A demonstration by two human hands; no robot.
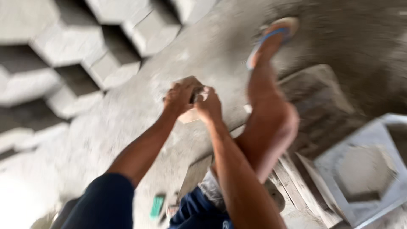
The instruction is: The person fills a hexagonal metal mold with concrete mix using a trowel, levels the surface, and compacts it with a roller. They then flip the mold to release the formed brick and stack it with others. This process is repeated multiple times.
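The view is blurred by motion. My left hand (180,97) and my right hand (208,105) meet in front of me, both closed around a small tan flat piece (189,115) whose corners show above and below the fingers. A small dark thing sits between the two hands; its kind cannot be told. My bare right leg (267,114) stretches out to the right of the hands, with a blue-strapped sandal (273,36) on the foot. Dark blue sleeves cover my upper arms.
Grey hexagonal concrete blocks (106,59) stand in rows at the upper left on the dusty concrete floor (203,55). A pale square mould with a hexagonal hollow (364,169) lies at the lower right, by a wooden pallet (313,101). A small green object (157,206) lies near my knee.
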